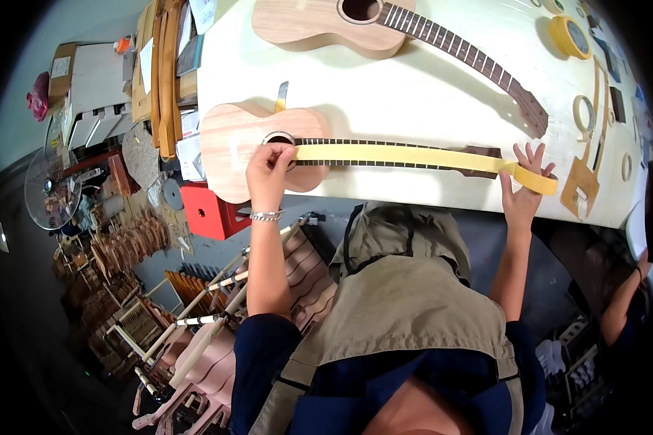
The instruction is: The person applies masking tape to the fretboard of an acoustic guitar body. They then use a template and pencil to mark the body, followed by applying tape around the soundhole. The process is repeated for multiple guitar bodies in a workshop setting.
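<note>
Fingers [279, 154] of left hand [268, 174] curled and pressed down on the start of a yellow tape strip [392, 154] at the sound hole of a small guitar [232, 156]. Right hand [521, 190] spread open, fingers splayed, touching the tape roll [537, 181] at the headstock end; whether pinched, cannot tell. Tape stretched along the fretboard from sound hole to headstock. Guitar flat on the pale surface [413, 94], body to the left, neck to the right, near the edge closest to the wearer.

Seen from the head view only: second guitar [384, 25] farther back on the same surface, well apart from the first. Another yellow tape roll [567, 36] at far right, wooden templates [584, 177] just beside the right hand. Red box [210, 210] below the guitar body, off the surface edge. Stacked wooden necks on a rack [218, 319] lower left, fan [51, 190] at far left. Another person's arm [624, 304] at the right rim. Nothing between hands and tape.
</note>
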Tool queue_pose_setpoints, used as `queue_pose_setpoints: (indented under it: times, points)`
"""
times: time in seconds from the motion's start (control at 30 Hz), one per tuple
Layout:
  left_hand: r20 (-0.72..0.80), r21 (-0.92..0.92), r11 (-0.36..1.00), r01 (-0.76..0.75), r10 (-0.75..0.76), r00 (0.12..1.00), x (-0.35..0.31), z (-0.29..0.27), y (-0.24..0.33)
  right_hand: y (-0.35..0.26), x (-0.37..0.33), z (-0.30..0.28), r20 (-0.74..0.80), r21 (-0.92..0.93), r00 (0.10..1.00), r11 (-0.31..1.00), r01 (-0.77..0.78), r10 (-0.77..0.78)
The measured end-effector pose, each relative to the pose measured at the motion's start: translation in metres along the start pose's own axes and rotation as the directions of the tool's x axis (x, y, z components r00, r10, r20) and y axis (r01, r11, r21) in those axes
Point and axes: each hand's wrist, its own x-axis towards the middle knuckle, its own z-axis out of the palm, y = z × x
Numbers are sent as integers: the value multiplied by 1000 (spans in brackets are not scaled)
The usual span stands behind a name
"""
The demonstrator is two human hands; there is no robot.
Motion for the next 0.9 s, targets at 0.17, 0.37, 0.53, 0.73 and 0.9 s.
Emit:
queue_pose_setpoints:
  times: [0.17,0.37,0.53,0.73,0.9]
  points:
    - [68,-3,1000,-1,2,998,9,2,1,11,-1,14,64,364,949,879,-310,308]
    - [-71,75,997,29,-23,997,10,12,8,20,-9,19,158,546,910,734,-403,382]
    - [-102,161,987,13,4,995,11,13,-2,18,-7,20,185,627,893,651,-429,410]
    - [-258,489,857,-159,316,913,-1,21,-4,18,-7,24,184,692,879,577,-434,441]
    - [246,834,369,-409,415,876,-29,34,-12,13,-4,31,192,763,875,493,-417,443]
